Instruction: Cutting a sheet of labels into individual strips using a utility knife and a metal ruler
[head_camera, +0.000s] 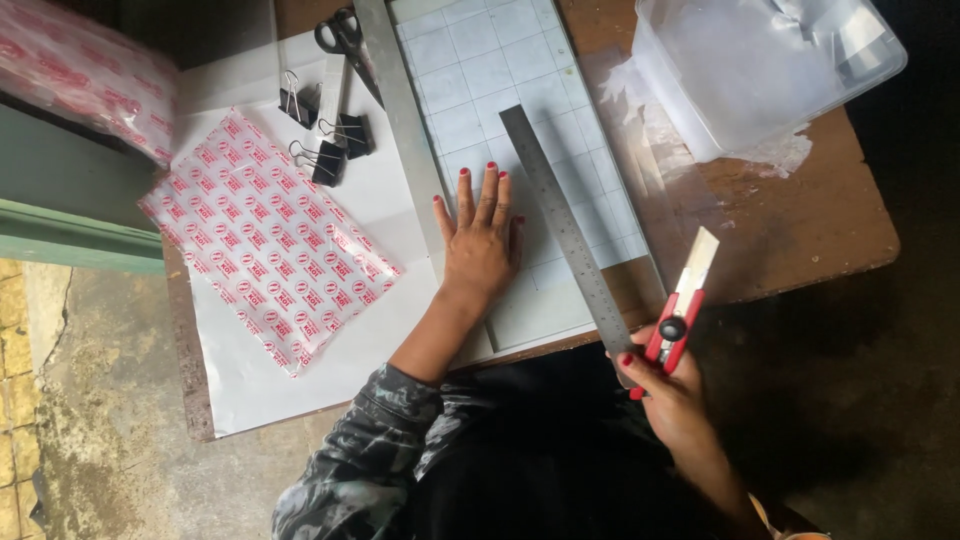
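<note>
Steel ruler (566, 228) lies slantwise on the gridded cutting mat (470, 70), its near end reaching the table's front edge by the right hand (668, 385). That hand's fingers are wrapped tight around a red utility knife (680, 310), blade extended and pointing up and away, off the mat. The left hand (480, 240) rests flat on the mat just left of the ruler, fingers spread, not touching it. For a clean cut, I judge the ruler needs pressing firmly, fingertips kept clear of the blade's edge. A long metal straightedge (400, 110) runs along the mat's left side. Further left lie printed plastic bags (270, 240), black binder clips (325, 135) and scissors (345, 35); a clear plastic tub (770, 65) sits at upper right.
</note>
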